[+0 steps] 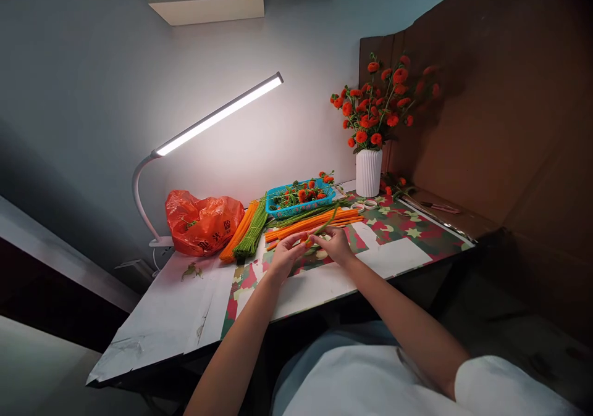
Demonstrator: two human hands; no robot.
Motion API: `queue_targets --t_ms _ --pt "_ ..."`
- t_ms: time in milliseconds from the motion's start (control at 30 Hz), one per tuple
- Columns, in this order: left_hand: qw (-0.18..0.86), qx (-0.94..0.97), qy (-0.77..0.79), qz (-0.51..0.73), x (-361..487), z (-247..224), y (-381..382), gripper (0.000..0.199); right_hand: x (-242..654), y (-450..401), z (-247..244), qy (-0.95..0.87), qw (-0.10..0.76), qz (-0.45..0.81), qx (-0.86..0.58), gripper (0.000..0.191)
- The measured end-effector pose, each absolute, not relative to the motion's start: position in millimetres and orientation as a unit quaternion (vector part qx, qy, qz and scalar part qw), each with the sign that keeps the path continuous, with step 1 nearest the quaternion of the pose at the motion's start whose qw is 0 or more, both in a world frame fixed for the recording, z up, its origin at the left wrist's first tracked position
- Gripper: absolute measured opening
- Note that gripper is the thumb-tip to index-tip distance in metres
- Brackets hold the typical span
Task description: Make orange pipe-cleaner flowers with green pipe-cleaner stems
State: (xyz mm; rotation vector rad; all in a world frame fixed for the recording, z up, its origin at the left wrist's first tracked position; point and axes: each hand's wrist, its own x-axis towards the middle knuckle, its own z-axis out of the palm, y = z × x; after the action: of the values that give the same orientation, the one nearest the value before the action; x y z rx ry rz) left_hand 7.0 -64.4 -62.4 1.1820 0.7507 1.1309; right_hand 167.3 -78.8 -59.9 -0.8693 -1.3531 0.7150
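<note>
My left hand [288, 252] and my right hand [334, 243] meet over the front middle of the table. Between their fingertips is a small orange flower piece [307, 241], pinched by my left hand. A fuzzy green stem [330, 220] rises up and to the right from my right hand's closed fingers. Just behind the hands lie orange fuzzy sticks [340, 216]. Further back, a blue basket [303, 206] holds orange flowers with green stems. Bundles of green sticks [252, 234] and orange sticks [238, 234] lie left of the basket.
A red plastic bag [201, 221] sits at the back left beside a lit lamp [220, 115]. At the back right stands a white vase [369, 174] of orange flowers, near tape rolls [369, 204] and pliers [441, 207]. Cardboard [486, 113] rises on the right.
</note>
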Motion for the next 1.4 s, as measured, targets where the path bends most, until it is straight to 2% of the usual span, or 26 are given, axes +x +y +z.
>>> queue_targets --t_ms 200,433,800,1067,1400 --pt "0.621 0.511 0.329 0.495 7.7 -58.6 -67.5 0.050 168.5 -77.3 -61.9 -0.619 0.612 0.333 -0.361 0.031" --pt "0.609 0.520 0.346 0.489 8.4 -58.3 -69.0 0.053 168.7 -79.2 -63.6 -0.662 0.590 0.274 -0.372 0.013" --pt "0.593 0.528 0.374 0.479 9.7 -57.3 -73.6 0.055 172.3 -85.7 -58.9 -0.718 0.561 0.195 -0.362 0.011" --pt "0.594 0.536 0.363 0.477 11.3 -57.5 -72.5 0.050 169.6 -82.4 -61.0 -0.705 0.565 0.139 -0.406 0.006" --pt "0.597 0.553 0.357 0.459 8.4 -57.4 -69.5 0.053 173.3 -82.2 -57.0 -0.751 0.506 0.087 -0.416 0.005"
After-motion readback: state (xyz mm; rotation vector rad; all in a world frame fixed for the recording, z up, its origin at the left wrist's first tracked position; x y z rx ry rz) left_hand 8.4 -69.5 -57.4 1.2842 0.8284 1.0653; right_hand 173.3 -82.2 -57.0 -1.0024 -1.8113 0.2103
